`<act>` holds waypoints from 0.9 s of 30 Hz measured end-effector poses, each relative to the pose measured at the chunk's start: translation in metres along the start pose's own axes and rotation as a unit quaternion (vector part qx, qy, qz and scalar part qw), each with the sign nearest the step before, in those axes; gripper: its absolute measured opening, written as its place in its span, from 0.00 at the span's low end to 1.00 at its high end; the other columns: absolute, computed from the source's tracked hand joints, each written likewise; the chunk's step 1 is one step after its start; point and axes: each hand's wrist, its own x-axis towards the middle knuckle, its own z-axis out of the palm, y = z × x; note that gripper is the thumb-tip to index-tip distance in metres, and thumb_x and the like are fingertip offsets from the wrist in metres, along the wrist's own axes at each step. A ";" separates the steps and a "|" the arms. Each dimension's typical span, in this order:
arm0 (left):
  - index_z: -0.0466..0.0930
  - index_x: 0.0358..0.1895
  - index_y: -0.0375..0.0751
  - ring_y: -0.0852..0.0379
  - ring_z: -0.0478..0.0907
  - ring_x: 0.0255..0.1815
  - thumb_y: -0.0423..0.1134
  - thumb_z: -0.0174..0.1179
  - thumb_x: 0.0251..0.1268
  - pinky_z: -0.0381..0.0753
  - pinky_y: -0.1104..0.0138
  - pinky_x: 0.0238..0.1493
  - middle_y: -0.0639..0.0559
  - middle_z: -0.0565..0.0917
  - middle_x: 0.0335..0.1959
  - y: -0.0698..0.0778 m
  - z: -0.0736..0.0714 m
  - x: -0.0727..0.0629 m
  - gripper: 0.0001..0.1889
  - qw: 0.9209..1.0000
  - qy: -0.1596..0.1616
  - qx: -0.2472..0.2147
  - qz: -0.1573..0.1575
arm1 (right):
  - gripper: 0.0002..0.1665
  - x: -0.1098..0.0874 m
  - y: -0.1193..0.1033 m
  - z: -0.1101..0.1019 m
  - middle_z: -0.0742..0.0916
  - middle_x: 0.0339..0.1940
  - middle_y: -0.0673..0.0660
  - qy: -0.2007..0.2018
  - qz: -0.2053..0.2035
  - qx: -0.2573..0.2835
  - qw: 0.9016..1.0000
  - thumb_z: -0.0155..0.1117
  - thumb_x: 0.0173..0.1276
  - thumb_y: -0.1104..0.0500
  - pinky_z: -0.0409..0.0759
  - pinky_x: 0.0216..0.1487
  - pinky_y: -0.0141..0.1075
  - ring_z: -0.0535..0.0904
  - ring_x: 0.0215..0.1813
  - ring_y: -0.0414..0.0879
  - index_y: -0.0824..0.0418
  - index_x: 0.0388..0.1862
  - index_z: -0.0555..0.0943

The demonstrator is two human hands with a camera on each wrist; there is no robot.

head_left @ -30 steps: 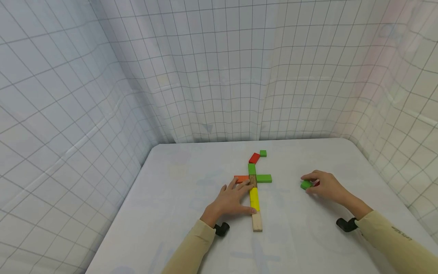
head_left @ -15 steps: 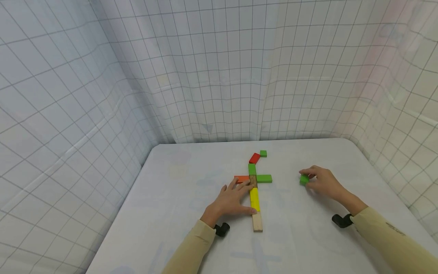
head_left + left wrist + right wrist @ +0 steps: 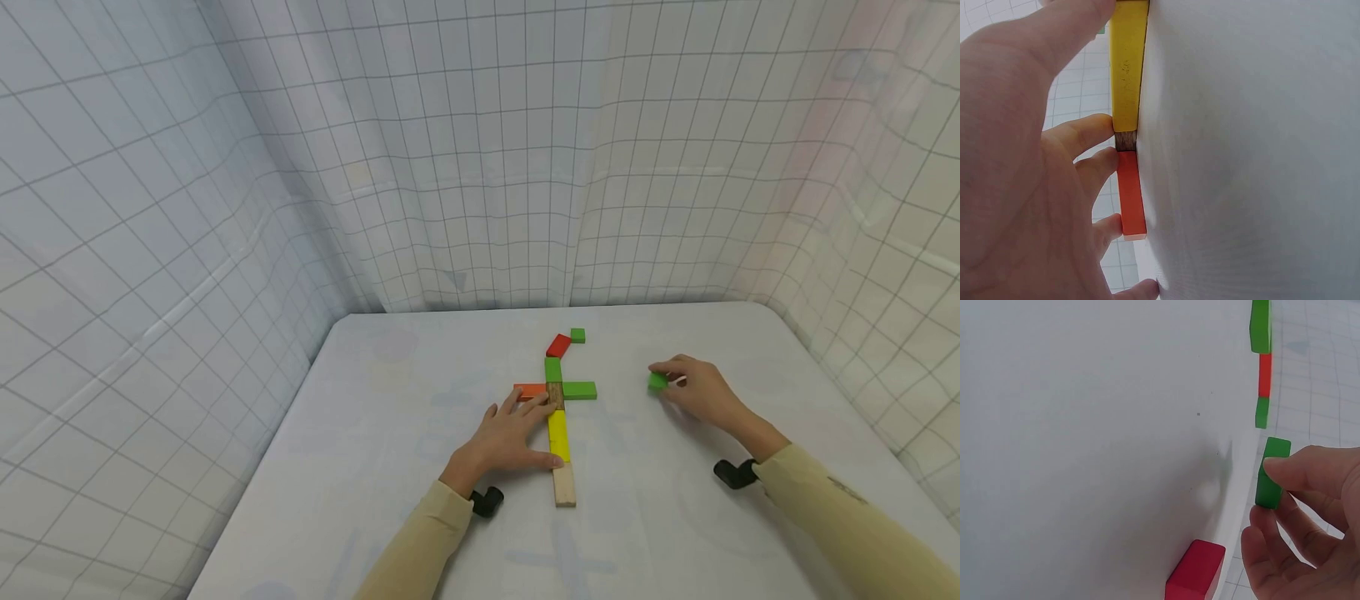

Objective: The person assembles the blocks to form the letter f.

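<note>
My right hand (image 3: 702,392) pinches a small green block (image 3: 1274,474) between thumb and fingers, held just over the white table to the right of a row of blocks. With fingers spread, my left hand (image 3: 506,437) rests along that row. Its fingertips touch the orange block (image 3: 1131,195) and the brown block (image 3: 555,395), and its thumb lies where the yellow block (image 3: 558,436) meets the pale wooden block (image 3: 564,485). A green block (image 3: 579,390) sticks out to the right of the brown one, and another green block (image 3: 552,369) continues the row beyond it.
A tilted red block (image 3: 558,346) and a small green block (image 3: 577,335) lie at the far end. A crimson block (image 3: 1196,572) sits on the table below my right hand, hidden in the head view. White grid-lined curtains (image 3: 480,167) surround the table (image 3: 360,467).
My right hand has moved up and to the left in the head view, carrying the green block and leaving the crimson one behind. My left hand has stayed where it was.
</note>
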 end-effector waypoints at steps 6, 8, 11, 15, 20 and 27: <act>0.54 0.81 0.64 0.43 0.38 0.82 0.75 0.59 0.58 0.48 0.35 0.72 0.61 0.50 0.82 -0.001 -0.001 -0.001 0.49 1.000 0.000 0.001 0.000 | 0.23 0.009 -0.005 0.001 0.85 0.50 0.62 0.003 0.000 0.008 1.000 0.66 0.65 0.71 0.82 0.51 0.51 0.82 0.51 0.58 0.68 0.60 0.82; 0.54 0.81 0.64 0.43 0.37 0.82 0.75 0.58 0.58 0.48 0.35 0.72 0.61 0.50 0.82 -0.002 -0.002 -0.001 0.48 1.000 -0.002 0.001 0.001 | 0.23 0.012 -0.005 0.002 0.85 0.51 0.62 0.006 0.001 0.011 1.000 0.66 0.65 0.71 0.82 0.51 0.52 0.82 0.52 0.59 0.68 0.60 0.82; 0.54 0.81 0.64 0.43 0.37 0.82 0.75 0.58 0.58 0.48 0.35 0.72 0.61 0.50 0.82 -0.002 -0.002 -0.001 0.48 1.000 -0.003 0.002 0.002 | 0.23 0.016 -0.006 0.004 0.85 0.51 0.63 0.009 0.001 0.018 1.000 0.67 0.65 0.71 0.82 0.51 0.52 0.82 0.52 0.60 0.69 0.60 0.82; 0.55 0.81 0.64 0.44 0.38 0.82 0.75 0.59 0.58 0.48 0.35 0.72 0.61 0.50 0.82 -0.001 -0.002 0.000 0.48 1.000 -0.001 0.000 0.005 | 0.23 0.023 -0.006 0.007 0.86 0.52 0.64 0.020 0.001 0.030 0.999 0.68 0.64 0.71 0.82 0.51 0.52 0.83 0.51 0.60 0.70 0.60 0.82; 0.54 0.81 0.64 0.43 0.38 0.82 0.75 0.59 0.57 0.48 0.35 0.72 0.61 0.50 0.82 0.000 0.000 0.000 0.49 1.000 -0.005 -0.004 0.003 | 0.23 0.034 -0.006 0.015 0.86 0.53 0.65 0.025 0.015 0.036 0.999 0.68 0.65 0.71 0.82 0.52 0.52 0.83 0.52 0.61 0.70 0.60 0.82; 0.54 0.81 0.64 0.44 0.37 0.82 0.75 0.59 0.58 0.48 0.35 0.72 0.62 0.50 0.82 0.000 0.001 0.000 0.49 1.000 -0.003 -0.002 0.001 | 0.23 0.056 -0.009 0.024 0.85 0.55 0.65 0.029 0.049 0.036 0.998 0.67 0.66 0.68 0.81 0.52 0.53 0.82 0.54 0.62 0.67 0.61 0.82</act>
